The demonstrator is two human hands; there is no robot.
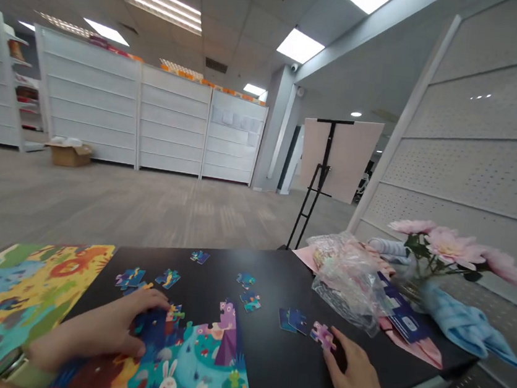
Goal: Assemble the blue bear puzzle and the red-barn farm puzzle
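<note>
A person's left hand rests half-curled, fingers loosely spread, on a part-built jigsaw puzzle, while the right hand, narrowly open, touches a pink puzzle piece to the puzzle's right.

Left hand low at left, palm down, reaching rightward, fingers lightly curled. Right hand well apart at lower right, palm down, angled up-left, fingers extended, slightly spread. Both bare, wrists low, near bottom of view.
</note>
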